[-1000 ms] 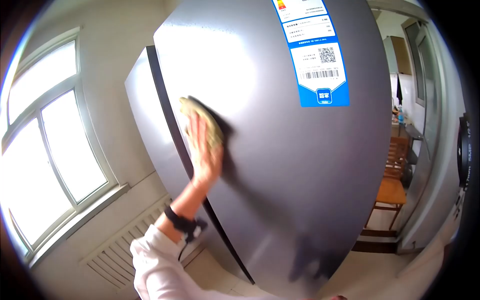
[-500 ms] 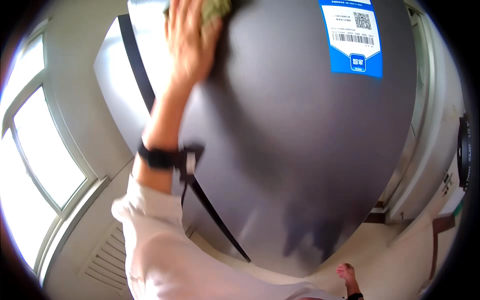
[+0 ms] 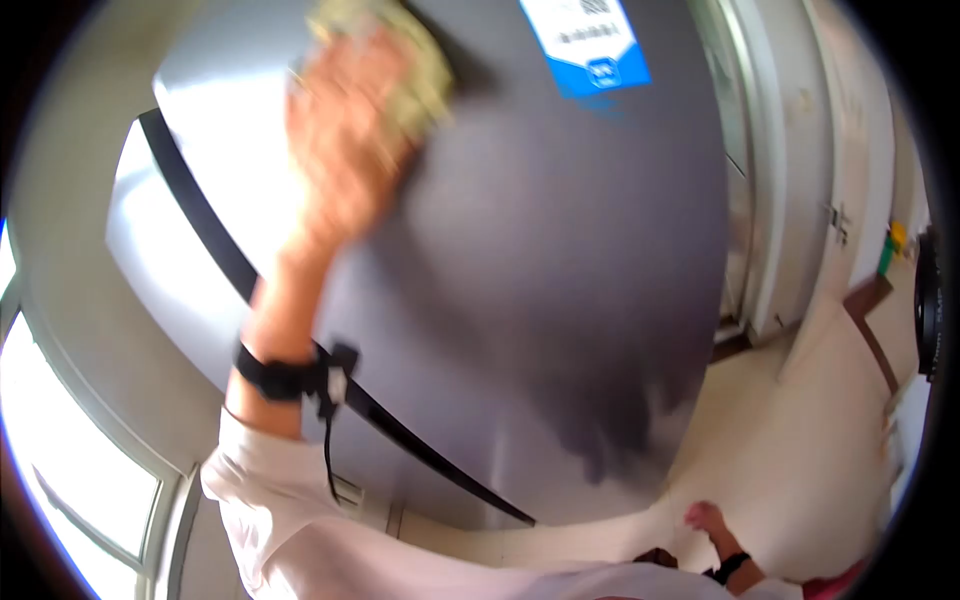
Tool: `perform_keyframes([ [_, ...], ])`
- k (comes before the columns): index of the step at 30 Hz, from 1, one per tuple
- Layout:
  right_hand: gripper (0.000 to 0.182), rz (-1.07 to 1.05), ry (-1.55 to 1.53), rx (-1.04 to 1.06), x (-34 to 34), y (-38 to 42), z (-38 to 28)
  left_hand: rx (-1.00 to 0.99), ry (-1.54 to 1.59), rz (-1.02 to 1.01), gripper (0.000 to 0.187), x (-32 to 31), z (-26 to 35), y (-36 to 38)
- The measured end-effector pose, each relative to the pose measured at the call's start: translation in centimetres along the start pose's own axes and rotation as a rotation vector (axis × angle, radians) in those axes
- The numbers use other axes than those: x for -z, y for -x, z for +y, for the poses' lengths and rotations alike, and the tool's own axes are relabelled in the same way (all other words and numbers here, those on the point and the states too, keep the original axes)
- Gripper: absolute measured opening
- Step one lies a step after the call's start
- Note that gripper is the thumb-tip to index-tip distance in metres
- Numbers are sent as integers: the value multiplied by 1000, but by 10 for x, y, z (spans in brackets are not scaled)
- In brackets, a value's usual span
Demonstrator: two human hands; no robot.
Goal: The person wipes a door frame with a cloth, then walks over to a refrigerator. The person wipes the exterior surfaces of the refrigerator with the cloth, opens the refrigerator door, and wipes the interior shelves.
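Observation:
My left hand [image 3: 345, 140] presses a yellow-green cloth [image 3: 425, 75] flat against the upper front of a tall grey refrigerator [image 3: 560, 240]. Motion blurs its fingers, which lie over the cloth. A black strap with a small device [image 3: 300, 378] circles the left wrist. Low on the right, my right hand [image 3: 708, 517] hangs away from the refrigerator, its fingers loosely curled and nothing visible in them. It wears a black band too. A blue and white label [image 3: 590, 50] is stuck on the door, to the right of the cloth.
A dark vertical strip [image 3: 195, 205] divides the refrigerator front. At the left is a bright window [image 3: 80, 470]. On the right stand a white door with a handle [image 3: 838, 222] and a door frame [image 3: 765, 170]. Pale floor [image 3: 770, 430] stretches below.
My left hand and the cloth sit lower and a little further left in view. The camera view has shifted, so the label appears further up and left and more floor shows on the right.

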State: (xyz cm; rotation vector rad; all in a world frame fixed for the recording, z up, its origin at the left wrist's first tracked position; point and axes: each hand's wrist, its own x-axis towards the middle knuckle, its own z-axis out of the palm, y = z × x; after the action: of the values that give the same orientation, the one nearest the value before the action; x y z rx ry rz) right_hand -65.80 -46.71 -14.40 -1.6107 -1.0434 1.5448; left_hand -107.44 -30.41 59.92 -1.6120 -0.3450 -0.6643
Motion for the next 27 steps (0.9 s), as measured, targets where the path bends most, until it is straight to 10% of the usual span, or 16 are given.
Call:
perform_keyframes([
  [2,29,129,18,-42,2,13,-21,366,-145,-162,49,10,-5,-58],
  [5,30,179,-30,-76,-10,31,-41,322,-137,139,53,-25,12,-46],
  [11,29,4,-73,39,-41,53,-67,367,203,-340,81,-3,201,11],
  [17,35,261,-264,1106,-85,100,-276,108,289,-599,80,-8,325,62],
  [21,41,631,89,1441,-118,119,-371,189,622,-659,82,31,300,38],
  [27,62,874,320,1364,-147,77,-405,283,1024,-413,67,45,270,49],
])
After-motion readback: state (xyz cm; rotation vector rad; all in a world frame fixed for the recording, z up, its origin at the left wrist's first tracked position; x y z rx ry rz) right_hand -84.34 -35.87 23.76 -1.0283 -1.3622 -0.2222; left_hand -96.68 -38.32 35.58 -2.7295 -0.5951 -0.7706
